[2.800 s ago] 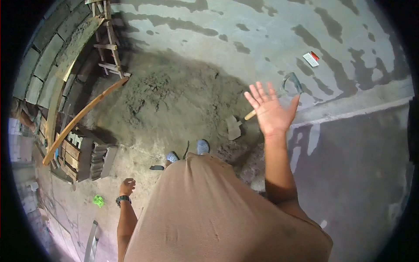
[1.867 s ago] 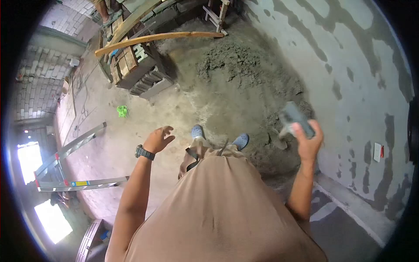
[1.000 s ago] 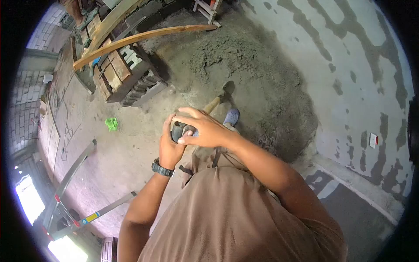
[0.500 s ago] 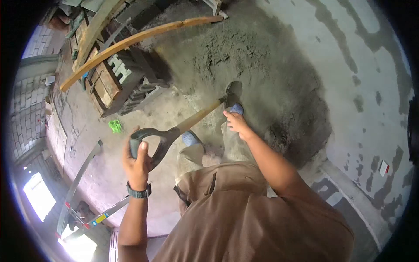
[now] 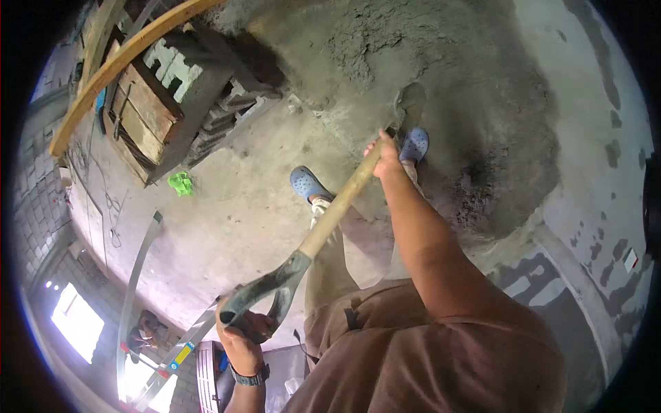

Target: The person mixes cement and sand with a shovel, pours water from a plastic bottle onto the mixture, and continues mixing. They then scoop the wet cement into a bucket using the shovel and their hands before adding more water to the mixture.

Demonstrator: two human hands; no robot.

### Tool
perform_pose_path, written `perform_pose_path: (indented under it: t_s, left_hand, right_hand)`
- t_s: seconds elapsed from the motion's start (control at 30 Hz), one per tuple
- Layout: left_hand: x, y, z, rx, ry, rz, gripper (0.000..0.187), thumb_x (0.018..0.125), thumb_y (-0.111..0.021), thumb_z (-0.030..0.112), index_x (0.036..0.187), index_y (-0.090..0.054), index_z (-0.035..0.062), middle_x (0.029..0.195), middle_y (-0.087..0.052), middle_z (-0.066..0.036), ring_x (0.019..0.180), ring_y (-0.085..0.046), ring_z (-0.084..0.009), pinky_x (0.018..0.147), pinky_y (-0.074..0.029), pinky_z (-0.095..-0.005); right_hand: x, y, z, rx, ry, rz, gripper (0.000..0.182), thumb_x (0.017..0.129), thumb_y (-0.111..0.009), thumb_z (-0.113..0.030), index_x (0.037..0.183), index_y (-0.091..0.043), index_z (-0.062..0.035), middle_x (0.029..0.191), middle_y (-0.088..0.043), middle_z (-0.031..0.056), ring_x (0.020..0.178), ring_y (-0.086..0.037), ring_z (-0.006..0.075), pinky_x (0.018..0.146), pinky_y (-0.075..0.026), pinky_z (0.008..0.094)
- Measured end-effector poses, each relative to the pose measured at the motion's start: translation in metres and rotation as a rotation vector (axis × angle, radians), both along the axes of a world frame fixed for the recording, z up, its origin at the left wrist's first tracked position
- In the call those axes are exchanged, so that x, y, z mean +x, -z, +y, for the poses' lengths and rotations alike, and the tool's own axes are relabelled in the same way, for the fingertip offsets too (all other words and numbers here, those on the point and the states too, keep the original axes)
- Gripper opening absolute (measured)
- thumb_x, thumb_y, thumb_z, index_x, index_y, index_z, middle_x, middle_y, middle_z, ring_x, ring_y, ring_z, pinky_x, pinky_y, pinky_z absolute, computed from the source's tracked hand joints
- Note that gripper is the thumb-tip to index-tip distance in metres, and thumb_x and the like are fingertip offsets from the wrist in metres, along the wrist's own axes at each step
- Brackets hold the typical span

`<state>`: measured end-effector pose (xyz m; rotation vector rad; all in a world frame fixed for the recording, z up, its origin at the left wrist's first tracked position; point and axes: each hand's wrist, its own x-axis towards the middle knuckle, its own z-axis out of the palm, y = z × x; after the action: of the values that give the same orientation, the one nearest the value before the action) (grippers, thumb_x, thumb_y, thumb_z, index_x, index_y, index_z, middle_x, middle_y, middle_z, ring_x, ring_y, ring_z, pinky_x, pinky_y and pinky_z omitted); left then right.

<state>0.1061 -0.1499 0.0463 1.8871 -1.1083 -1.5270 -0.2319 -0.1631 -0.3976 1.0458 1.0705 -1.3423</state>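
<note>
A shovel [image 5: 337, 205] with a wooden shaft and a dark D-shaped handle slants across the view in front of me. My left hand [image 5: 246, 339], with a watch at the wrist, is closed round the grip of that handle. Low on the shaft, near the blade, my right hand [image 5: 386, 157] is wrapped round the wood. The shovel's blade [image 5: 412, 102] lies in wet grey mortar [image 5: 475, 82] spread over the floor, and its edges are hard to make out. One blue clog [image 5: 415, 144] stands at the mortar beside the blade; the other clog [image 5: 310, 184] is left of the shaft.
Concrete blocks [image 5: 180, 72] and wooden boards [image 5: 148, 103] are stacked at upper left, with a curved-looking timber [image 5: 127, 58] over them. A bright green item [image 5: 180, 183] lies on the floor. Metal straightedges [image 5: 138, 275] stand lower left. A plastered wall [image 5: 585, 138] rises at right.
My right hand has gone from open beside the shovel to gripping its lower shaft. The handle has come down and closer to my body in my left hand. The view has shifted.
</note>
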Motion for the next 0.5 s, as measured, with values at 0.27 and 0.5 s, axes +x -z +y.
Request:
perform_pose_path:
  t_s: [0.27, 0.5]
  left_hand:
    - [0.251, 0.061, 0.101, 0.215, -1.009, -0.415, 0.051, 0.097, -0.040, 0.053, 0.102, -0.065, 0.0094, 0.091, -0.068, -0.008, 0.079, -0.064, -0.0216, 0.070, -0.053, -0.0376]
    - [0.226, 0.066, 0.142, 0.336, -1.159, -0.654, 0.052, 0.093, -0.046, 0.059, 0.079, -0.063, 0.0123, 0.070, -0.061, -0.005, 0.063, -0.060, -0.0182, 0.055, -0.049, -0.0357]
  right_hand:
    - [0.252, 0.027, 0.042, -0.106, -0.183, -0.224, 0.023, 0.088, -0.070, -0.026, 0.077, -0.054, -0.0132, 0.060, -0.049, 0.0034, 0.053, -0.052, 0.0202, 0.050, -0.046, 0.0359]
    - [0.361, -0.017, -0.020, 0.185, -0.598, 0.065, 0.024, 0.083, -0.068, -0.012, 0.100, -0.051, -0.0106, 0.064, -0.053, 0.0027, 0.048, -0.056, 0.0178, 0.040, -0.046, 0.0330]
